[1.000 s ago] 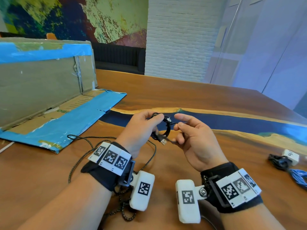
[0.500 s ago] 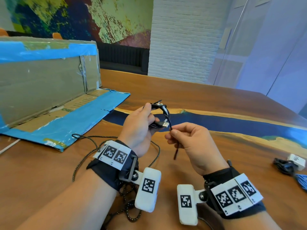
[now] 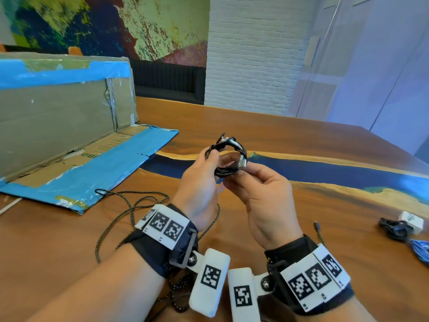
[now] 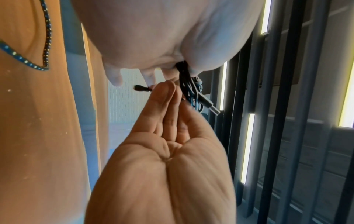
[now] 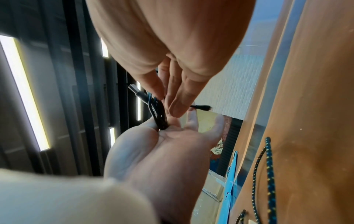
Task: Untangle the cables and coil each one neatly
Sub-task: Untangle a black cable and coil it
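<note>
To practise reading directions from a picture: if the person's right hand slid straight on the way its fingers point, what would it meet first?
Probably the left hand: the right hand points its fingers at the black cable coil held there. Depth is hard to judge.

Only readable print: green letters "BO", seen upside down and cut off, on the flattened cardboard box point(image 3: 69, 126), on its bare flap near the fold below the upright panel. Square black-and-white coded markers on both wristbands point(image 3: 166, 226) carry tiny digits, too small to read.
</note>
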`<act>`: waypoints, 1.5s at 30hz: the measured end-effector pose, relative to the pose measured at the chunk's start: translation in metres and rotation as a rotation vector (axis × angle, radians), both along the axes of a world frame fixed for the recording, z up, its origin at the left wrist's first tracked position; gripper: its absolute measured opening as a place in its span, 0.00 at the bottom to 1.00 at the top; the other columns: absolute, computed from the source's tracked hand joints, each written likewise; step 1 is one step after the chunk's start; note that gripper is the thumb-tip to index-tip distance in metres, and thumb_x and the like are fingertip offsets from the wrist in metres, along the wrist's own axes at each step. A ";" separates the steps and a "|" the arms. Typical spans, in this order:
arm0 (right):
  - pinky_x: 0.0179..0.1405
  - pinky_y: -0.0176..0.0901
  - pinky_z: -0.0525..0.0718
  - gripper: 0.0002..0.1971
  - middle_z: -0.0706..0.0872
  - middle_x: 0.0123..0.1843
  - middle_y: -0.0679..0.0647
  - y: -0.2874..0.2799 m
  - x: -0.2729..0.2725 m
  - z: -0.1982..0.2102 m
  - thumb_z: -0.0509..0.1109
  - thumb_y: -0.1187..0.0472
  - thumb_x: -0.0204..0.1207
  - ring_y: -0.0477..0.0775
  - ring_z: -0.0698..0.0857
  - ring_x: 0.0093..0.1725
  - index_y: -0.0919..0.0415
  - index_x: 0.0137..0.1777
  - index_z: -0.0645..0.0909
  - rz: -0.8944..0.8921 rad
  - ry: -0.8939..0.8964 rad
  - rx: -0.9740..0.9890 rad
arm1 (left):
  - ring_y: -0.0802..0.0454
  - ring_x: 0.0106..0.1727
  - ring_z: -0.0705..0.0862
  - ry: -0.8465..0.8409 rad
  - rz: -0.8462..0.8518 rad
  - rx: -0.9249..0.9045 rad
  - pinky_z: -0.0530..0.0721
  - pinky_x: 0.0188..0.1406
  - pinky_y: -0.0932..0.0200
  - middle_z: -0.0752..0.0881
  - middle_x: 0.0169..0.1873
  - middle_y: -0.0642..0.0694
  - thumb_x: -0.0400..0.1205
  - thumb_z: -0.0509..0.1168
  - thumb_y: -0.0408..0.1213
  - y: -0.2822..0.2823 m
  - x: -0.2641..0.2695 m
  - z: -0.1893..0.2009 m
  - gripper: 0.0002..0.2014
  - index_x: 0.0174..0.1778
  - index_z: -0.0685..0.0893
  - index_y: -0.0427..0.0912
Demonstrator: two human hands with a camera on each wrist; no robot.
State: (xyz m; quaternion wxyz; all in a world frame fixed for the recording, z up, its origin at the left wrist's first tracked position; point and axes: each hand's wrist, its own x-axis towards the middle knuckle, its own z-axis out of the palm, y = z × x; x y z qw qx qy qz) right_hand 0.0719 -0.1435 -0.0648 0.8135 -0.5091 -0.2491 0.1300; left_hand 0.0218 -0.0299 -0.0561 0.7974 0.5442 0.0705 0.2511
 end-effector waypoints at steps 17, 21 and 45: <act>0.64 0.53 0.83 0.11 0.93 0.57 0.61 -0.007 0.011 0.007 0.66 0.64 0.84 0.55 0.90 0.56 0.65 0.57 0.89 0.162 0.141 0.130 | 0.53 0.70 0.82 0.060 0.012 0.148 0.76 0.68 0.42 0.92 0.59 0.56 0.89 0.61 0.55 -0.001 -0.002 -0.001 0.16 0.50 0.93 0.57; 0.62 0.54 0.87 0.07 0.93 0.50 0.62 -0.006 0.012 0.003 0.65 0.69 0.84 0.57 0.92 0.50 0.67 0.54 0.86 0.171 0.187 0.123 | 0.53 0.58 0.84 0.075 0.130 0.101 0.77 0.58 0.48 0.91 0.51 0.53 0.84 0.72 0.49 0.008 0.002 -0.002 0.05 0.47 0.88 0.53; 0.53 0.41 0.85 0.13 0.93 0.48 0.60 -0.016 0.024 -0.004 0.71 0.80 0.75 0.55 0.91 0.54 0.60 0.47 0.86 0.144 -0.182 -0.159 | 0.46 0.33 0.89 0.205 0.079 0.146 0.86 0.29 0.59 0.89 0.31 0.40 0.77 0.79 0.30 0.015 0.003 -0.010 0.14 0.46 0.77 0.39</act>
